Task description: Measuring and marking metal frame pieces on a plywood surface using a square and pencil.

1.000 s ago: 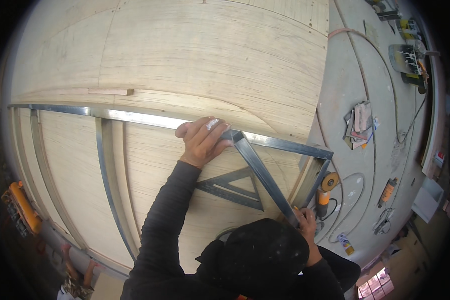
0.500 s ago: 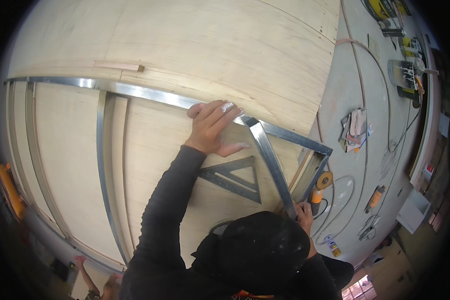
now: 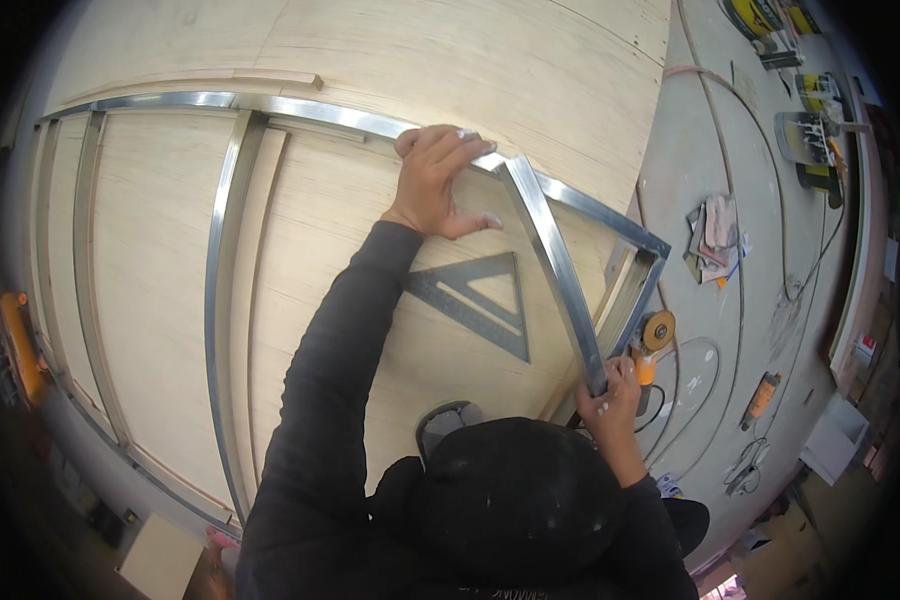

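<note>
Below me, the pale plywood sheet [image 3: 450,60] fills most of the view, grain running across, a thin wooden strip lying near its upper edge. On it lies the frame of shiny metal channel [image 3: 220,270]: one long rail along the top, several crosspieces running down from it, another rail along the lower left edge. To the right the plywood ends and the grey concrete floor [image 3: 690,130] begins, with cables looping over it.

The loose length of bright metal channel [image 3: 555,270] lies diagonally over the right part of the frame, its upper end touching the top rail, its lower end near the plywood's right edge. My left hand [image 3: 438,180], in a dark sleeve, rests at that upper joint: fingers spread and curled over the top rail, thumb out flat on the plywood, pressing rather than clasping. My right hand [image 3: 615,400] is closed around the lower end of the diagonal channel, fingers wrapped on it.

Between the two hands, just left of the diagonal, a dark grey triangular metal square [image 3: 482,300] lies flat on the plywood, apart from both hands. Just beside my right hand an orange angle grinder with a round disc [image 3: 655,335] sits at the plywood's edge. Further right on the floor: a small heap of gloves and rags [image 3: 715,235], a small orange tool [image 3: 760,398].
</note>
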`<move>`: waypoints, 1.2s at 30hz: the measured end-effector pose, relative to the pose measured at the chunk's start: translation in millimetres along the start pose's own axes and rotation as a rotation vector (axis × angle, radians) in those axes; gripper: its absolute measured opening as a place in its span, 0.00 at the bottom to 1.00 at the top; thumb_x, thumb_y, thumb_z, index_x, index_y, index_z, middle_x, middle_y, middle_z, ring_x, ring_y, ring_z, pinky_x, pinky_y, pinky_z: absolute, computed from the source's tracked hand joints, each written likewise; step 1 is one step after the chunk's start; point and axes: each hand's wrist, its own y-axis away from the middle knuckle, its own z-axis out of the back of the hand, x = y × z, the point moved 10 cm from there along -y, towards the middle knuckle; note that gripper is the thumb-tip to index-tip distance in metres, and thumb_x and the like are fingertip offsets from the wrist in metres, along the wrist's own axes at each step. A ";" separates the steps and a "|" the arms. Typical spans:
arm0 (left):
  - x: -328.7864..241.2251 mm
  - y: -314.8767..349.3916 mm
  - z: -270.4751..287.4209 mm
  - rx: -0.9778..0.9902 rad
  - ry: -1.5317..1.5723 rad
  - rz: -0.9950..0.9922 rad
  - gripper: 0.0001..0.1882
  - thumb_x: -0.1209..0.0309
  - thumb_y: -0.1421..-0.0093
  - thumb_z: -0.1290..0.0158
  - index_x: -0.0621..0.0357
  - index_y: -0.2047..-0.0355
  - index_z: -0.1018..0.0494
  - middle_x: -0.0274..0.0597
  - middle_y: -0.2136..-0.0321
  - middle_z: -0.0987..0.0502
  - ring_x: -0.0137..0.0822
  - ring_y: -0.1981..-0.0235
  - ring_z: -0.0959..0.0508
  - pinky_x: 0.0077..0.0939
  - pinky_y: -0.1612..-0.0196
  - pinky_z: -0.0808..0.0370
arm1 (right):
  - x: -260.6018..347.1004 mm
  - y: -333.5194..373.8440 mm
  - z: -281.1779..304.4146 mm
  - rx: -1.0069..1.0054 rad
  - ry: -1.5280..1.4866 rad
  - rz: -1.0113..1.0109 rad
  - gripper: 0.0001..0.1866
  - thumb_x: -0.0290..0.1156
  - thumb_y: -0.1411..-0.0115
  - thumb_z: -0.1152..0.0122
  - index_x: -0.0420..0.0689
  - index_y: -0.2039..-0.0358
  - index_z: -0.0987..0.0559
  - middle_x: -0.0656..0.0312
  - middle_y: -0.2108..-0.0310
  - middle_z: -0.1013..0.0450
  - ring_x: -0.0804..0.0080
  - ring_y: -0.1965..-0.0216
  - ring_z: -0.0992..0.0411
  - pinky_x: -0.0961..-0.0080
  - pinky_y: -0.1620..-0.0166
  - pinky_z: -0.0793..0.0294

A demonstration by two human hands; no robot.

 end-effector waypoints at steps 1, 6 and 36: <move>-0.1 1.1 0.9 0.003 -0.004 -0.010 0.44 0.31 0.61 0.35 0.49 0.52 0.21 0.42 0.57 0.21 0.44 0.50 0.25 0.44 0.45 0.40 | -0.5 0.5 -1.1 -0.003 -0.001 0.003 0.16 0.22 0.54 0.31 0.37 0.61 0.17 0.50 0.70 0.30 0.51 0.68 0.27 0.62 0.64 0.26; -31.9 -3.9 26.7 -0.233 0.072 0.104 0.29 0.55 0.49 0.32 0.55 0.50 0.24 0.45 0.58 0.23 0.49 0.53 0.27 0.46 0.45 0.37 | -3.6 1.6 -0.4 0.021 -0.002 -0.044 0.14 0.28 0.55 0.30 0.34 0.69 0.19 0.47 0.68 0.29 0.46 0.63 0.29 0.57 0.58 0.28; -218.8 32.8 -92.3 0.940 -0.655 0.079 0.70 0.22 0.50 0.50 0.95 0.42 0.40 0.89 0.38 0.42 0.78 0.31 0.48 0.57 0.27 0.56 | -31.2 2.4 -15.0 0.009 -0.129 0.025 0.16 0.35 0.52 0.33 0.36 0.67 0.18 0.42 0.67 0.27 0.43 0.60 0.26 0.54 0.55 0.25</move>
